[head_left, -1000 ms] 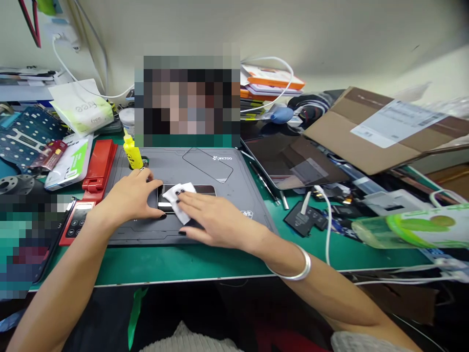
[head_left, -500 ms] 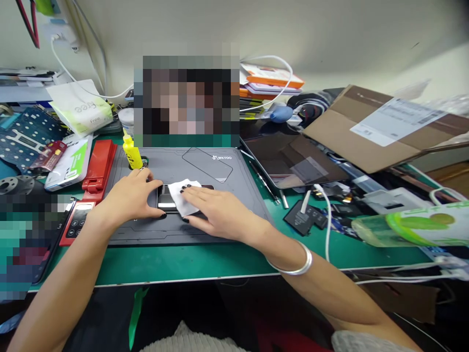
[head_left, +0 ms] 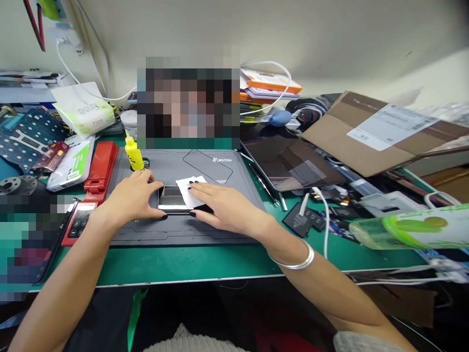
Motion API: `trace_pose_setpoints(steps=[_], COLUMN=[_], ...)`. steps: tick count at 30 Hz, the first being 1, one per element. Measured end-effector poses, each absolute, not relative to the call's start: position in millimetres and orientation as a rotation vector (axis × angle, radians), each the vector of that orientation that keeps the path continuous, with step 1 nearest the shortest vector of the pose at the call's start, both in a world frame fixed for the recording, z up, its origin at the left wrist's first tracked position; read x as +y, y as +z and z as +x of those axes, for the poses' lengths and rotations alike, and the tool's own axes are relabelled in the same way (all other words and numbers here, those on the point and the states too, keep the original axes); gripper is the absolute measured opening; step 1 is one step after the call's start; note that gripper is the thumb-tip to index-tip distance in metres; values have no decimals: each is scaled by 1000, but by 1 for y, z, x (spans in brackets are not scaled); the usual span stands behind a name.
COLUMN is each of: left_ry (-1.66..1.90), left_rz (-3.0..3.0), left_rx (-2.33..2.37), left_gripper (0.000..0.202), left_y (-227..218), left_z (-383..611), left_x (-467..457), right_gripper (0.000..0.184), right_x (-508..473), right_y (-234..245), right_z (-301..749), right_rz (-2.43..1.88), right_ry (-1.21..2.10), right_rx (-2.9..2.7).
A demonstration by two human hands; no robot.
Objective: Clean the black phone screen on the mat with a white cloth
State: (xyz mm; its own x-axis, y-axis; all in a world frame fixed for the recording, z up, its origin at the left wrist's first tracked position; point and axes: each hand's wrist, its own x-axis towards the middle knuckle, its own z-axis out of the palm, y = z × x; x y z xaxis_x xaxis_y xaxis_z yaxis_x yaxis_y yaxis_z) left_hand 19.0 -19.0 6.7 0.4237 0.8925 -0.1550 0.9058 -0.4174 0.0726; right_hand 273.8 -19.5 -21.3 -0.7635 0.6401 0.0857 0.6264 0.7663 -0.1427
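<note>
A dark smartphone (head_left: 170,199) with a shiny surface lies flat on the grey work mat (head_left: 154,232). My left hand (head_left: 134,198) grips its left end, thumb on the near edge and fingers at the far edge. With fingers laid over it, my right hand (head_left: 223,205) presses a folded white tissue (head_left: 191,194) onto the right part of the phone. The phone's right end is mostly hidden under the tissue and hand. Just beyond my left hand stands a yellow bottle (head_left: 134,154) with a nozzle tip.
A red tool with buttons (head_left: 98,168) lies at the mat's left edge. To the right are a dark tablet (head_left: 293,159), pens (head_left: 264,183), a phone battery (head_left: 298,220), a white cable (head_left: 327,225) and a cardboard box (head_left: 340,122). A green-labelled bottle (head_left: 414,227) lies far right.
My right hand has slid the tissue to the right along the phone, uncovering more of its middle. My left hand keeps its hold on the left end.
</note>
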Motion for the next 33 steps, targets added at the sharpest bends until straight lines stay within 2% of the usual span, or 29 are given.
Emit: trace_pose_setpoints(steps=[3,6,10,17,22,28,33], left_ry=[-143,-130,-124,-110,-120,-142,-117], left_rz=[2526,2518,2518,2508,2511,2484,2500], left_rx=[1614,1628,1639,1635,1627,1638,1633], left_gripper=[65,65,62,66,64,68,66], left_y=[8,9,8,5,8,12,11], left_z=[19,20,20,18,18,17,16], left_x=[-20,-22,-23,-24,-25,-24,-24], right_gripper=[62,69,58,49,48,37,37], right_x=[-17,-16,-9,-5,-12,-7,-12], right_y=[-21,-25,-36,-39,-38,-39,-40], right_z=[274,272,283,313,315,314,311], right_rz=[-964,-729,-412,-597,-392,-512,-339], right_ry=[149,185,214,179,327,249,313], right_rx=[-2876,-2931,-2915,-2782,-2753,-2666,-2671])
